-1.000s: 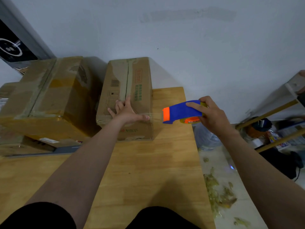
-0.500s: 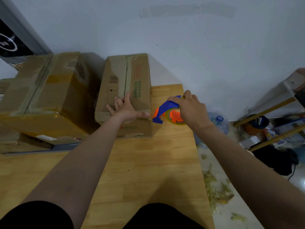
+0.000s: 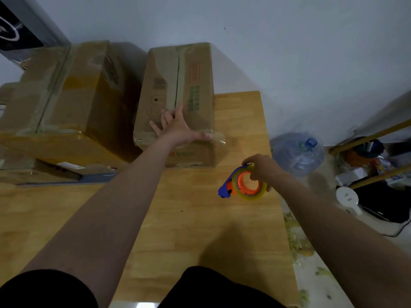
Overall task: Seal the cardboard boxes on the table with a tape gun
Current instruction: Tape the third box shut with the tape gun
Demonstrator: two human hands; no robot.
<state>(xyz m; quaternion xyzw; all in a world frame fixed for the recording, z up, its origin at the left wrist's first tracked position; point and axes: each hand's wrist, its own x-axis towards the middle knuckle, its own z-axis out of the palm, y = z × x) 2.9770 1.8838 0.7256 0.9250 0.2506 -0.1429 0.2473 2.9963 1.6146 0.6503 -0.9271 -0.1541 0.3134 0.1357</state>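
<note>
Left hand (image 3: 178, 127) flat, right hand (image 3: 262, 167) seemingly gripping.

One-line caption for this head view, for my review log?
Left hand presses tape on the smaller cardboard box; right hand holds the tape gun above the table.

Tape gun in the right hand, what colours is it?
Blue body, orange hub, per the head view: tape gun.

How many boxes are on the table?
2 clearly: a big box at the far left, and a smaller box beside it under the left hand. More cardboard at the left edge may be others.
</note>
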